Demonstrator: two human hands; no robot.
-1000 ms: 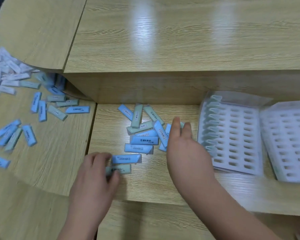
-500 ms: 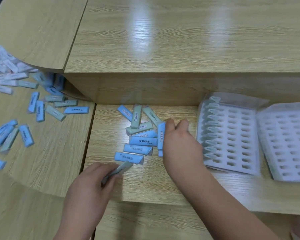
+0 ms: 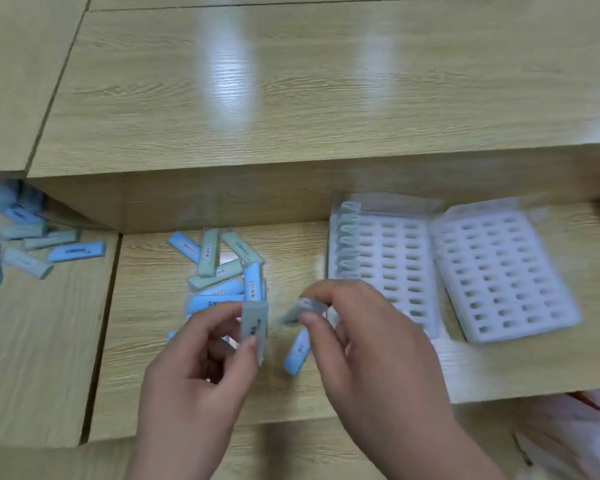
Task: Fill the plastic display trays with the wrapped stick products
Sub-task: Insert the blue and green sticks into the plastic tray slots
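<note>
Your light wood-grain counter (image 3: pixel 326 98) steps down to a lower ledge, and that ledge carries everything you need. On its right side lie two white plastic display trays, the nearer-to-centre tray (image 3: pixel 381 268) and the far-right tray (image 3: pixel 503 275), side by side and touching or nearly so. Their slots look empty, though the blur makes that hard to confirm; a row of clear loops stands along the first tray's left edge.

Left of the trays sits a loose heap of blue and grey-green wrapped sticks (image 3: pixel 222 268), overlapping at all angles. A second scatter of sticks (image 3: pixel 32 244) lies well apart on the left section of the counter.

Your left hand (image 3: pixel 201 382) pinches one grey-green wrapped stick (image 3: pixel 254 325) upright between thumb and fingers. Your right hand (image 3: pixel 371 341) is closed on a second greyish stick (image 3: pixel 303 310), tilted and blurred. One blue stick (image 3: pixel 297 351) lies on the ledge between your hands.

These sticks look light and fairly stiff, with smooth wrappers that could slip, so grip across the narrow sides near mid-length. That should leave an end free to feed into a tray slot.
</note>
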